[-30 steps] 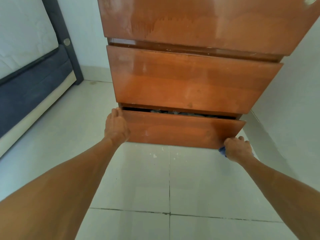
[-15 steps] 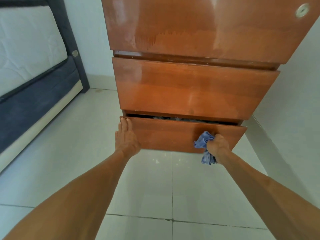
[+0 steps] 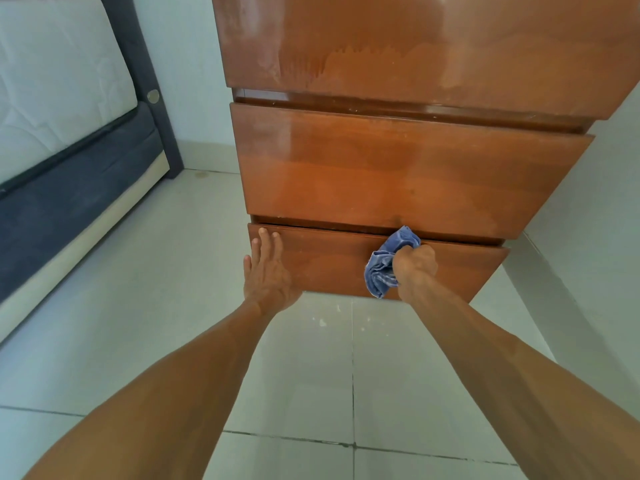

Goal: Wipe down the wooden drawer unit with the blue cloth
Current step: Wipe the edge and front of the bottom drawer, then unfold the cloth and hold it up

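Pale floor tiles [image 3: 173,306] nearest, both forearms reaching forward over them. Left hand [image 3: 268,271] open, fingers spread, flat on the left end of the bottom drawer front [image 3: 329,261], holding nothing. Right hand [image 3: 414,263] fisted tight around the bunched blue cloth [image 3: 384,268], pressed to the same front near its top edge, right of centre. Drawer front's long axis runs left-right; unwiped stretch lies both ways from the cloth, so a sideways sweep looks next. Beyond, wooden drawer unit [image 3: 398,174] rises, streaky. Bed [image 3: 69,150] far left.
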